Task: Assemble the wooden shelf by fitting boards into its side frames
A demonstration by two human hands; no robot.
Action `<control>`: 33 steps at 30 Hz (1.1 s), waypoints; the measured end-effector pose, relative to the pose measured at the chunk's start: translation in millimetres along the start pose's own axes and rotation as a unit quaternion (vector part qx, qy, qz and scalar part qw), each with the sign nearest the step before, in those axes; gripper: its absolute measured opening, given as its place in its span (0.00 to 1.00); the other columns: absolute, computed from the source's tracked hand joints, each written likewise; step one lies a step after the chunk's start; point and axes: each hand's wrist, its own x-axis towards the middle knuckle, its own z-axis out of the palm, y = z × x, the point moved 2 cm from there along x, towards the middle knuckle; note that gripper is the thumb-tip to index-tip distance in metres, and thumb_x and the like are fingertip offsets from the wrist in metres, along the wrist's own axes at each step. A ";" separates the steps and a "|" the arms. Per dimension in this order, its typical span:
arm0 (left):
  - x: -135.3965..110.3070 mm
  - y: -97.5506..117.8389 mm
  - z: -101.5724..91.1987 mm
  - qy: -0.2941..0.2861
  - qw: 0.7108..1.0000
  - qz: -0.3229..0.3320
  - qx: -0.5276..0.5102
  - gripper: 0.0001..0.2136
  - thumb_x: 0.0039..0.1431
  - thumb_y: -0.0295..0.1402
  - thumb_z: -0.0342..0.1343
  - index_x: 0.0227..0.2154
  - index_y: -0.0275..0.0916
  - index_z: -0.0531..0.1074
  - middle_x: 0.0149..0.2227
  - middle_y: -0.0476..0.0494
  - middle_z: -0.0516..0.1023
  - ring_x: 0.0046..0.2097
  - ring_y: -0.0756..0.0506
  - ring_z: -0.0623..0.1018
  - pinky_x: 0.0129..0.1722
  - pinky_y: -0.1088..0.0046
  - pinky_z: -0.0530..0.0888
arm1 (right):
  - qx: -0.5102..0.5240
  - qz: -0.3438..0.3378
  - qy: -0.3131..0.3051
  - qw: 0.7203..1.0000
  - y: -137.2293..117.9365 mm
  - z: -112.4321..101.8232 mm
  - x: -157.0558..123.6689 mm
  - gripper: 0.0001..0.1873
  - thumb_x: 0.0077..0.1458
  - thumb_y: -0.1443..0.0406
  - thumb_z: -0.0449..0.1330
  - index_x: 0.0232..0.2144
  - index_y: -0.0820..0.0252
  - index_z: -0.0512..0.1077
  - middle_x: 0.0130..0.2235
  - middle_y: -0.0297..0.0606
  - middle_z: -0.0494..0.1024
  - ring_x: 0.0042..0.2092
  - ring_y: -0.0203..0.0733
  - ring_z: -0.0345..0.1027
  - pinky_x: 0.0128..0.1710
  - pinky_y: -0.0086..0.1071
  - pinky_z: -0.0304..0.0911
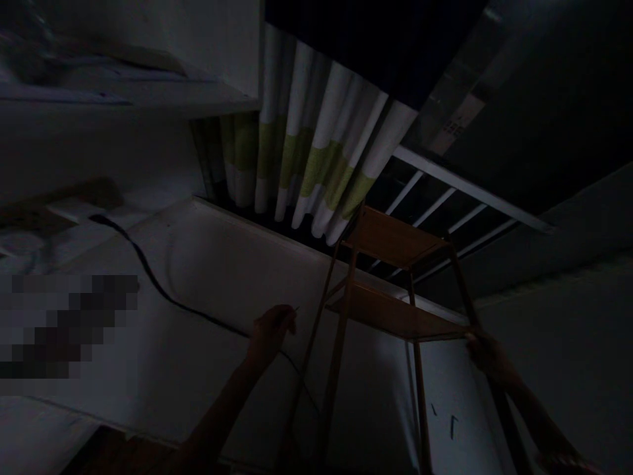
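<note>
In the dim head view a brown wooden shelf rack (395, 323) stands before the wall, with two boards and slim legs. My right hand (487, 353) is closed around its right leg, at the height of the lower board. My left hand (274, 324) is raised left of the rack, its fingers pinched together. A tiny thin dark tip sticks out from them, too small and dark to name. Behind the left hand runs a black cable (163, 290), from the wall at left down behind the rack.
A curtain (316, 158) with white, green and dark blue bands hangs above, beside white window bars (445, 191). A white shelf (173, 95) with papers juts out at upper left. A white power socket or strip (74, 210) sits at left. Part of the left side is pixelated.
</note>
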 end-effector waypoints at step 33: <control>89.1 87.7 45.1 -0.143 0.954 0.261 -0.041 0.08 0.54 0.30 0.45 0.27 0.34 0.68 0.26 0.49 0.70 0.29 0.53 0.69 0.31 0.79 0.64 | 0.036 0.022 -0.019 0.999 -6.8 -1.6 -2.1 0.22 0.44 0.45 0.51 0.26 0.58 0.61 0.15 0.25 0.57 0.14 0.28 0.50 0.11 0.22 0.47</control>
